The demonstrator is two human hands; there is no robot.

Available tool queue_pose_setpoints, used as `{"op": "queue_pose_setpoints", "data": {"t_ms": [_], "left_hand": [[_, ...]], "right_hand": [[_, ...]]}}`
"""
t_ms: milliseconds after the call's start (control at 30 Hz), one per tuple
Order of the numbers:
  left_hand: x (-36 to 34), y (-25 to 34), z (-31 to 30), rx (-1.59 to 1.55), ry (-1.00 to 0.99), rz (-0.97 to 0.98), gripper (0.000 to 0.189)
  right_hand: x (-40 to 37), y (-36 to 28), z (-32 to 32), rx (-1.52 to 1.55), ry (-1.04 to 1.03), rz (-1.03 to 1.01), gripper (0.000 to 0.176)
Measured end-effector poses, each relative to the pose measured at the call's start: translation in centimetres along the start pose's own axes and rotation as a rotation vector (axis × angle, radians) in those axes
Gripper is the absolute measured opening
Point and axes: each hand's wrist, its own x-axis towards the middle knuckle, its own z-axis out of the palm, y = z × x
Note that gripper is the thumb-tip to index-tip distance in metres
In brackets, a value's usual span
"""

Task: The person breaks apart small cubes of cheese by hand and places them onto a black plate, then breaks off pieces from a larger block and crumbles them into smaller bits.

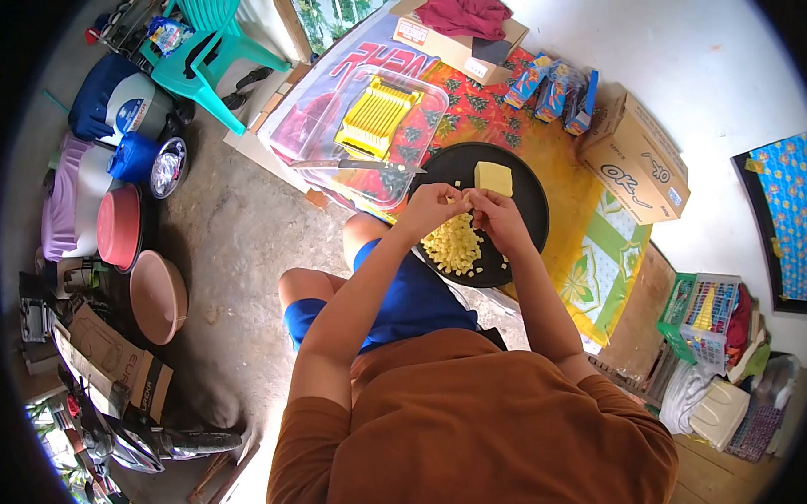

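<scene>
Both hands meet over a round black tray (531, 203). The fingers of my left hand (438, 211) are pinched together, touching those of my right hand (495, 215); a small pale yellow bit shows between them. Under the hands lies a heap of small yellow cubes (452, 248), with a few loose ones around it. A pale yellow block (493, 178) rests on the tray just beyond my right hand. To the left, a knife (356, 165) lies across the edge of a clear plastic container (434, 104), which holds yellow sliced pieces (381, 118).
Blue-orange packets (549, 91), a cardboard box (636, 159) and an open box with red cloth (466, 19) stand on the covered table (555, 256). A green chair (210, 59), basins (159, 296) and buckets are at the left; baskets (708, 317) at the right.
</scene>
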Motion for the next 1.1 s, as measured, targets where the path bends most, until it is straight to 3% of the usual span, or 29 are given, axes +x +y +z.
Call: {"op": "queue_pose_setpoints", "data": {"t_ms": [267,567,1100], "left_hand": [[-1.6,2.8,0.3,-0.018,0.044,0.045,0.030],[-2.7,4.7,0.1,-0.044,-0.001,0.164,0.022],[-3.7,5.2,-0.4,-0.271,-0.098,0.030,0.021]], "right_hand": [[-1.5,-1.5,0.6,0.050,0.016,-0.021,0.025],[-3.2,-3.2,0.6,0.061,-0.040,-0.068,0.023],[-4.0,-3.3,0.5,0.197,-0.135,-0.090,0.024]]}}
